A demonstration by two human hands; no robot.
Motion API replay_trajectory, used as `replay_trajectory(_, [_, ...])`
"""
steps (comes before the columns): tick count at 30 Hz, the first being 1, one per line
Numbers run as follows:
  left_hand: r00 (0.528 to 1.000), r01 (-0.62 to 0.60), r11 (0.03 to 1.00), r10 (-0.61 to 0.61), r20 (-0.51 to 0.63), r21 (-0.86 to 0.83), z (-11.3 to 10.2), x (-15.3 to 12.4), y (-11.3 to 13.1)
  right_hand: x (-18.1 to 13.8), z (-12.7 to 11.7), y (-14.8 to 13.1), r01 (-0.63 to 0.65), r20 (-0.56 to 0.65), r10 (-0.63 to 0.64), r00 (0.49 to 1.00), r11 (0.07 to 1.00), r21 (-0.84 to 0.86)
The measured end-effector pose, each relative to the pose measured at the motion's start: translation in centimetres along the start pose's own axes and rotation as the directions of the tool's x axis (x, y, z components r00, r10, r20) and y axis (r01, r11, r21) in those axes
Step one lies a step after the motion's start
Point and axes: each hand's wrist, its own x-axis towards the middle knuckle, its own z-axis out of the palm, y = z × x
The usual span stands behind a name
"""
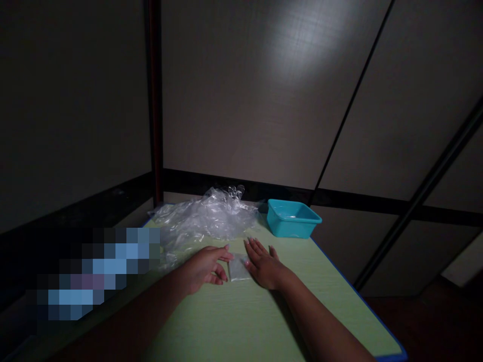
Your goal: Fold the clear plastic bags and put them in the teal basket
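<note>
A heap of crumpled clear plastic is seen at the far left part of the green table, which has a blue edge. Just in front of the heap, the left hand is laid on the table. It is held half open, the fingers loosely bent and the thumb apart from them, with the fingertips at the left edge of a small clear bag. The bag is lying flat on the table between the two hands. Its right edge is touched by the right hand, which is kept wide open, palm down and fingers spread. Further right and behind, near the far edge, a turquoise basin is placed, well apart from both hands.
</note>
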Motion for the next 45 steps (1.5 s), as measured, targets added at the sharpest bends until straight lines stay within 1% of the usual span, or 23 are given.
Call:
replay_trajectory(4, [0.999, -0.029, 0.999, 0.030, -0.037, 0.028, -0.1, 0.1, 0.1, -0.3, -0.5, -0.2, -0.030, 0.010, 0.030, 0.999, 1.000, 0.001])
replay_trajectory(7, [0.994, -0.048, 0.997, 0.054, -0.100, 0.061, -0.3, 0.4, 0.3, -0.7, -1.0, -0.5, -0.041, 0.013, 0.040, 0.999, 0.999, 0.015])
replay_trajectory(9, [0.984, -0.066, 0.993, 0.080, -0.158, 0.095, -0.4, 0.7, 0.4, -1.1, -1.2, -1.0, -0.016, 0.011, 0.016, 1.000, 0.999, 0.030])
replay_trajectory(12, [0.962, -0.095, 0.984, 0.129, -0.240, 0.150, -0.7, 1.0, 0.4, -1.5, -1.3, -1.8, 0.057, -0.002, -0.057, 0.998, 0.997, 0.046])
replay_trajectory(16, [0.938, -0.119, 0.977, 0.170, -0.302, 0.179, -0.7, 1.1, 0.6, -1.6, -0.9, -2.8, 0.105, -0.005, -0.105, 0.995, 0.994, 0.033])
replay_trajectory(18, [0.936, -0.123, 0.978, 0.171, -0.307, 0.171, -0.6, 1.1, 0.7, -1.6, -0.7, -3.0, 0.112, -0.008, -0.112, 0.994, 0.993, 0.021])
replay_trajectory(22, [0.951, -0.108, 0.987, 0.138, -0.277, 0.121, -0.1, 0.6, 1.0, -1.4, -0.2, -3.0, 0.118, 0.001, -0.118, 0.993, 0.993, -0.003])
replay_trajectory(26, [0.959, -0.105, 0.991, 0.124, -0.254, 0.086, 0.4, -0.1, 1.3, -1.3, 0.0, -3.0, 0.116, -0.001, -0.116, 0.993, 0.993, 0.012])
replay_trajectory(30, [0.964, -0.102, 0.992, 0.118, -0.237, 0.076, 0.7, -0.5, 1.4, -1.4, -0.1, -3.1, 0.121, 0.003, -0.121, 0.993, 0.992, 0.018])
replay_trajectory(35, [0.977, -0.071, 0.993, 0.087, -0.194, 0.090, 0.8, -0.3, 1.1, -1.3, 0.0, -3.0, 0.132, 0.015, -0.132, 0.991, 0.991, 0.017])
replay_trajectory(40, [0.975, -0.050, 0.992, 0.074, -0.209, 0.116, 0.6, 0.0, 0.8, -1.3, 0.1, -2.8, 0.125, 0.009, -0.125, 0.992, 0.992, -0.005])
replay_trajectory(45, [0.969, -0.043, 0.992, 0.071, -0.238, 0.119, 0.5, 0.2, 0.7, -1.7, 0.2, -3.4, 0.094, -0.054, -0.095, 0.994, 0.995, -0.033])
